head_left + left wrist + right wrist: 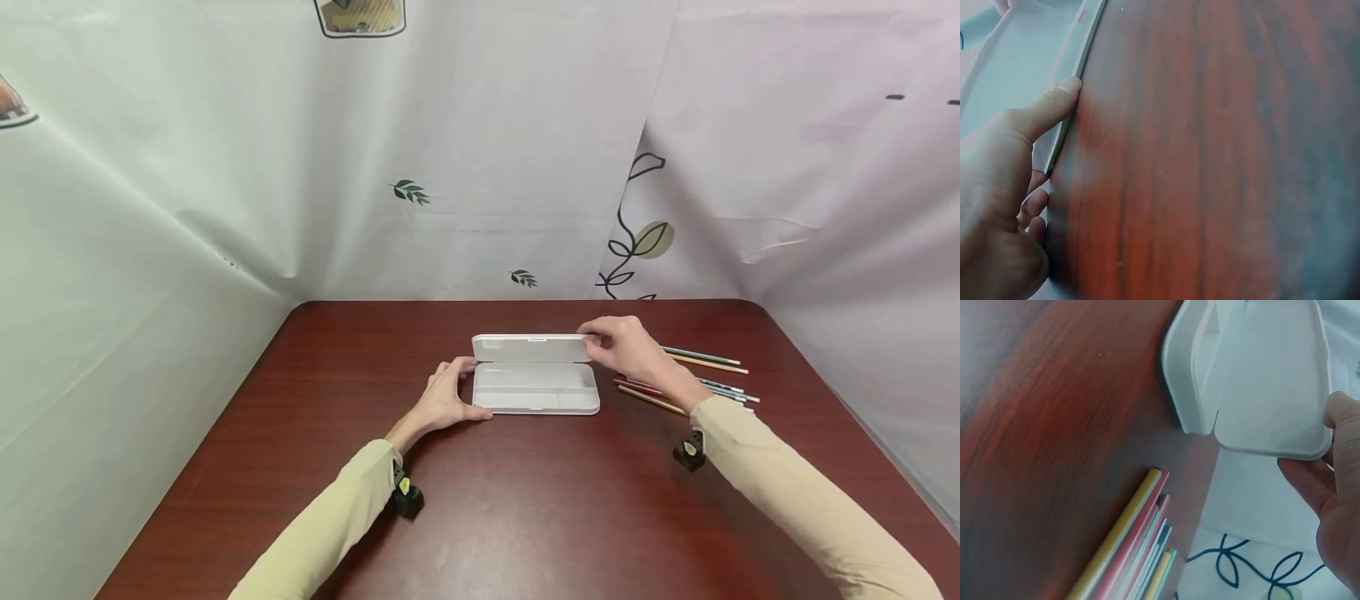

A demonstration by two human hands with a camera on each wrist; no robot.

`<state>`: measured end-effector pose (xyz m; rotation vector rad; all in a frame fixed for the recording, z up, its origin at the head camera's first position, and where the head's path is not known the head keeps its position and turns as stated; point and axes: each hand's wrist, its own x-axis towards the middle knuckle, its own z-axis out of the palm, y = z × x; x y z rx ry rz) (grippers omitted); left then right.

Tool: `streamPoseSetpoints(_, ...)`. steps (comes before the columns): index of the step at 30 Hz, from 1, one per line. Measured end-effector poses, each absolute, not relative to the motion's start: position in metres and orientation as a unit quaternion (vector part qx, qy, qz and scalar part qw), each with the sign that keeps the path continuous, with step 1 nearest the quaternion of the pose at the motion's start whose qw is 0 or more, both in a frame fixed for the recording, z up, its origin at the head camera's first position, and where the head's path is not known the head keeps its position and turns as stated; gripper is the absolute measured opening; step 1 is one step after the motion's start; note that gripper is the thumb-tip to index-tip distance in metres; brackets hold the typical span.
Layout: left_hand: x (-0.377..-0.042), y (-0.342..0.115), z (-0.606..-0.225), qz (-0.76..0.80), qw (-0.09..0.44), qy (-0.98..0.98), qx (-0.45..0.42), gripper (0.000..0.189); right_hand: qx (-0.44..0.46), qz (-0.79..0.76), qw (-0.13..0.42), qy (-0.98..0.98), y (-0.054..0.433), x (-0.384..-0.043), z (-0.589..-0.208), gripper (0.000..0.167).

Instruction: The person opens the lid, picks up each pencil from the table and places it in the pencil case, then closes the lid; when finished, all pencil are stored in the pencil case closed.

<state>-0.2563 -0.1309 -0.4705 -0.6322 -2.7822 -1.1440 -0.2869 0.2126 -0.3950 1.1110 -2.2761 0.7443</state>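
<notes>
A white plastic pencil case (536, 402) lies on the table, its hinged lid (525, 348) raised at the back. A long compartment and a small one run along the front of its base. My left hand (442, 400) grips the case's left end, thumb (1063, 94) on the front rim and fingers round the far left side. With thumb and fingers, my right hand (1335, 481) pinches the lid's right corner. Several pencils (1129, 525) lie to the right of the case, partly hidden under the right hand and wrist in the head view.
The dark red wooden table (510, 500) ends at the back against a white printed cloth (480, 167). That cloth also hangs along both sides. A small black camera sits on each wrist, below the cream sleeves (780, 475).
</notes>
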Motion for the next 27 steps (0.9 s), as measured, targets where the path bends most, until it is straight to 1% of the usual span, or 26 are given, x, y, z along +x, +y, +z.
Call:
streamPoseSetpoints(5, -0.255, -0.131, -0.470, -0.377, 0.035, -0.901, -0.211, 0.085, 0.342, 0.327, 0.224, -0.852, 0.217, -0.291, -0.399, 0.016)
streamPoseSetpoints(14, -0.256, -0.132, -0.467, -0.350, 0.010, -0.913, -0.210, 0.089, 0.226, 0.405, 0.152, -0.873, 0.223, -0.298, -0.400, 0.013)
streamPoseSetpoints(20, -0.257, -0.133, -0.466, -0.342, 0.001, -0.916, -0.211, 0.090, 0.186, 0.443, 0.104, -0.871, 0.226, -0.305, -0.403, 0.017)
streamPoseSetpoints(27, -0.257, -0.132, -0.464, -0.330, -0.010, -0.920, -0.213, 0.091, 0.162, 0.553, 0.029, -0.816, 0.228, -0.314, -0.406, 0.028)
